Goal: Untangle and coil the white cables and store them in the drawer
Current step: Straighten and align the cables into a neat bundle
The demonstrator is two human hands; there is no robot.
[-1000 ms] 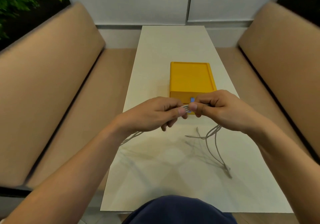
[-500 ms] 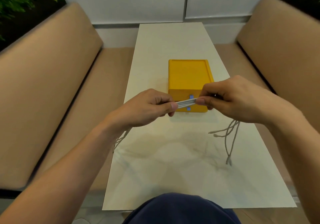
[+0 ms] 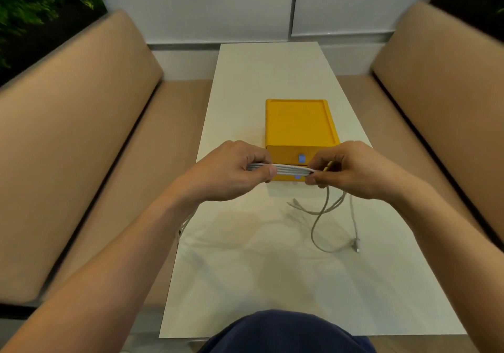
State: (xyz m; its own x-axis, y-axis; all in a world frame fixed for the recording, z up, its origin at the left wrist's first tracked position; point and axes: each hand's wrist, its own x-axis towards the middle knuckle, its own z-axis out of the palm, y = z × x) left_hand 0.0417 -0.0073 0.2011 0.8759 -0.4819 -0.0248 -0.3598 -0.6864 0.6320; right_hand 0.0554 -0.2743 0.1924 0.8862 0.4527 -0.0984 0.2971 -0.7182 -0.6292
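Observation:
A flat bundle of white cables (image 3: 290,169) is stretched between my two hands, just in front of the yellow drawer box (image 3: 298,123). My left hand (image 3: 231,171) pinches the bundle's left end and my right hand (image 3: 351,168) pinches its right end. Loose cable ends (image 3: 324,216) hang from my right hand and trail onto the white table (image 3: 259,271), one plug lying near the right edge. More cable hangs below my left wrist off the table's left side. The box's drawers with blue handles look closed.
Tan cushioned benches (image 3: 68,148) run along both sides of the narrow table. A white wall stands behind it, with green plants in the upper corners. My dark blue knee (image 3: 283,331) shows at the bottom edge.
My hands have drawn apart, so a longer stretch of the bundle shows between them. The loose ends under my right hand have shifted right and lie looped on the table.

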